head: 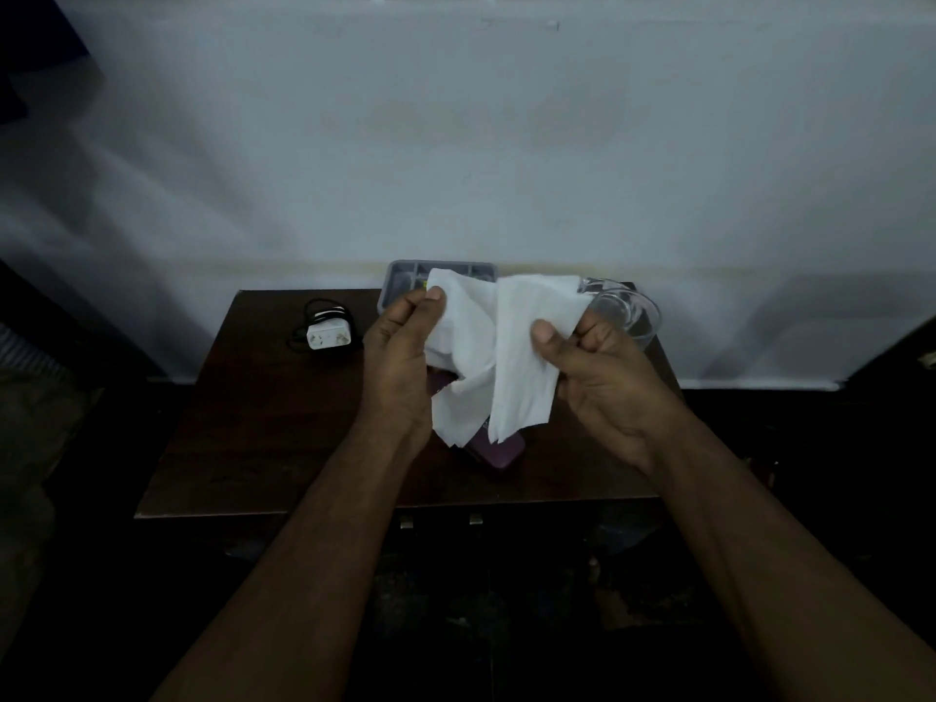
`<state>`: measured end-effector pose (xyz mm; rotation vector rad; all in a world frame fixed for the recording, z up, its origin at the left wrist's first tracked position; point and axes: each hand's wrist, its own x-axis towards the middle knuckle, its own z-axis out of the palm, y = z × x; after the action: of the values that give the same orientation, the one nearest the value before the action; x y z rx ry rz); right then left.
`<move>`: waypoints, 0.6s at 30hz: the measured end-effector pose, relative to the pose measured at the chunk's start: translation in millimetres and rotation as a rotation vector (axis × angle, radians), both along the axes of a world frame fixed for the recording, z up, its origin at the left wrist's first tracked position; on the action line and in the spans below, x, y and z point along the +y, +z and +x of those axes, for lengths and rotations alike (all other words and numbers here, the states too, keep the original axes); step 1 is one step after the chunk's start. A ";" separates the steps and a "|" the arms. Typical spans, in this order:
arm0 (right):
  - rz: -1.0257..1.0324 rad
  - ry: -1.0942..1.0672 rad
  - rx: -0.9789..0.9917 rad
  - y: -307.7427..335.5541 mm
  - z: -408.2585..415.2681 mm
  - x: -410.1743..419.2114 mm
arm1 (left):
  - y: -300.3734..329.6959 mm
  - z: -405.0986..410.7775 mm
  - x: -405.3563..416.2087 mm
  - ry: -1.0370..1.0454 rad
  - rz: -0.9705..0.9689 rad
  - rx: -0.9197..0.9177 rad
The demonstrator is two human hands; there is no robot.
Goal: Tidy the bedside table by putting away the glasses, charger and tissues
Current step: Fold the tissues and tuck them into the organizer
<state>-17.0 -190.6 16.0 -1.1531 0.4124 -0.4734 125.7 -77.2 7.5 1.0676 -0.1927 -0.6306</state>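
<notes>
Tissues (486,347) hang between both hands over the middle of the bedside table (243,438). The left hand (400,367) pinches one top corner between thumb and fingertips; the right hand (602,377) pinches the opposite upper edge under its thumb, the other fingers curled behind the sheet. Both grips are narrow and closed on paper.

From those two pinches the sheets droop in loose folds, so they look very light, limp and easy to tear. They should be held by edges or corners with light pressure, and folding would go best by bringing the two pinched corners together instead of pulling them apart. Crumpling is a risk if the grips slip inward.

Directly below the hanging paper lies a purple case (499,453), partly hidden, perhaps for the glasses; I cannot tell whether it is closed. Just beyond the left pinch sits a grey organiser tray (405,273), its compartments mostly covered. Beyond the right pinch stands a clear glass (628,311), close enough to be knocked. The charger (326,336), white with a dark coiled cable, rests well off to the outer side of the left hand
</notes>
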 end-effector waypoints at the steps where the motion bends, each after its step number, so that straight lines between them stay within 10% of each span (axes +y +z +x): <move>1: 0.042 -0.019 -0.028 2.4 0.3 -0.3 | -1.7 1.6 -0.9 0.022 0.015 -0.025; 18: 0.313 -0.392 -0.052 0.1 7.2 -7.8 | -7.8 6.0 -3.1 0.106 0.226 -0.074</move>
<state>-9.8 -198.5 16.1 -0.7551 0.6481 -0.7491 131.7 -80.3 -0.3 1.3112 -0.1301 -0.5259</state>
